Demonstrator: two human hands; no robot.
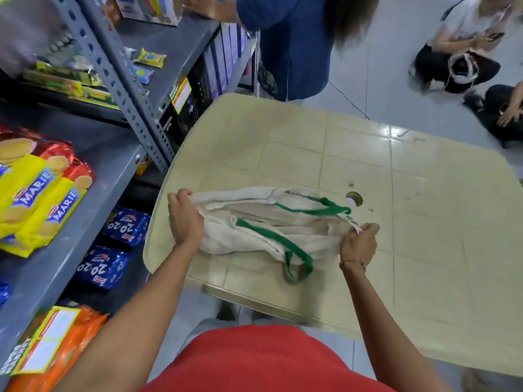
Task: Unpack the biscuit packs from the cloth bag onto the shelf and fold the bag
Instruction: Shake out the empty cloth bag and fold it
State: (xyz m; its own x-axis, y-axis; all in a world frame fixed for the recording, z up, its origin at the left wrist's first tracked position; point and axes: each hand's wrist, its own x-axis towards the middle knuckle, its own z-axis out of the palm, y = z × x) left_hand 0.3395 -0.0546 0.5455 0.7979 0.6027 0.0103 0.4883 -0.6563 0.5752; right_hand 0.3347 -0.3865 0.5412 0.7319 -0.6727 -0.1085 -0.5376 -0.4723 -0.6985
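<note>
A cream cloth bag point(254, 222) with green handles lies on the beige plastic table point(424, 236), its mouth stretched wide. My left hand point(184, 219) grips the bag's left end and my right hand point(358, 241) pinches its right end near a small tag. The bag looks flat, and I cannot see any packs inside it. Yellow Marie biscuit packs point(34, 199) lie on the grey metal shelf point(93, 222) to my left.
Blue 20-20 packs point(113, 250) sit on a lower shelf and orange packs point(51, 349) lie near me. A slotted shelf post point(127, 89) stands by the table's left corner. One person in blue stands beyond the table, and others sit on the floor at the far right.
</note>
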